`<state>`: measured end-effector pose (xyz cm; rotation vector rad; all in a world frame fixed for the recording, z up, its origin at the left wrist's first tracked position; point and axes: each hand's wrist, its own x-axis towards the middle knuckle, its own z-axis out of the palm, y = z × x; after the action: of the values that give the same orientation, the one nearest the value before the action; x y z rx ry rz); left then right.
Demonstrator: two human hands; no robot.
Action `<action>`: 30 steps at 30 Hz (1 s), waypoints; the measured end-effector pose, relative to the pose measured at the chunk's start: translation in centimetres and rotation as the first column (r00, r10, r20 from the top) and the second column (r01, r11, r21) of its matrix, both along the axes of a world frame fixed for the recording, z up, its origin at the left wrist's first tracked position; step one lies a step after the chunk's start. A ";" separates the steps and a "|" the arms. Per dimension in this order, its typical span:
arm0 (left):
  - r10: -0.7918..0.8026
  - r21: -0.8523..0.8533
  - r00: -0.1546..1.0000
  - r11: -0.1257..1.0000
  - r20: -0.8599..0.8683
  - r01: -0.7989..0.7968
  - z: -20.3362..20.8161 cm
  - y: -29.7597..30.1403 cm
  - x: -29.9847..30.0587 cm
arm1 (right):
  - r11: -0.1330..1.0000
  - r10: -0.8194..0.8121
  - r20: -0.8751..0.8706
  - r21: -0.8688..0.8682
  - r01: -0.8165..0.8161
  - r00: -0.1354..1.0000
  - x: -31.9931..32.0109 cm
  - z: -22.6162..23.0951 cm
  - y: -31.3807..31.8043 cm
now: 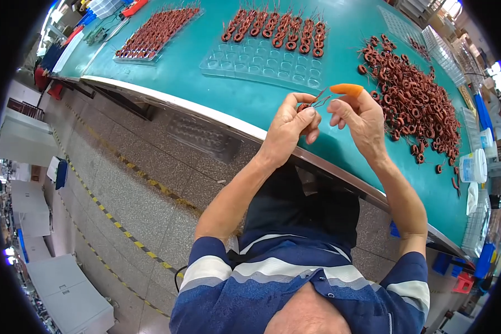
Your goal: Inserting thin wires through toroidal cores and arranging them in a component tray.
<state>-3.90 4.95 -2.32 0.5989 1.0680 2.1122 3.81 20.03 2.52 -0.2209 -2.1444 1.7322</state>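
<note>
Trays of clear moulded plastic on the green table (217,96): in the middle tray (245,62), reddish-brown wire-wound rings (291,34) across the far rows, leads pointing every way, and round pockets uncovered in the near rows; in the left tray (136,60), similar rings packed closely, leads sticking up. To the right, loose on the table, a broad heap (414,100) of the same rings with tangled leads, a few strays along its near edge. Right of the heap, a white tub (473,166), contents hidden. Holds one single ring (303,107) in the left grip (286,125), pinched between thumb and fingers and mostly covered by them, over the table in front of the middle tray, leads jutting toward the right grip (367,119). On that side, thumb apart from forefinger, orange finger sleeve (347,89) on the latter, just beside the lead ends; cannot tell whether touching.
</note>
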 end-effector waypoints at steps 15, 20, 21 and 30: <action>-0.035 0.124 0.982 0.992 0.185 0.012 -0.9 -1.9 -3.1 | 0.935 0.088 -0.062 0.350 -0.061 0.994 -4.9 0.4 -2.7; 0.132 -0.065 0.980 0.988 -0.149 -0.143 -0.1 -2.1 -4.1 | 0.948 0.153 0.070 0.271 -0.166 0.986 -6.9 1.2 -2.6; 0.162 -0.117 0.960 0.974 -0.230 -0.192 0.0 -2.3 -4.3 | 0.934 0.156 0.082 0.311 -0.175 0.984 -7.5 1.4 -2.7; 0.415 -0.119 0.846 0.872 -0.335 -0.475 -0.8 -3.2 -7.0 | 0.816 0.169 -0.051 0.567 -0.111 0.984 -20.2 2.9 0.1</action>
<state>-10.87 1.71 -3.13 0.6305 1.7118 2.3095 -16.44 20.17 5.42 0.1878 -2.5311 1.0641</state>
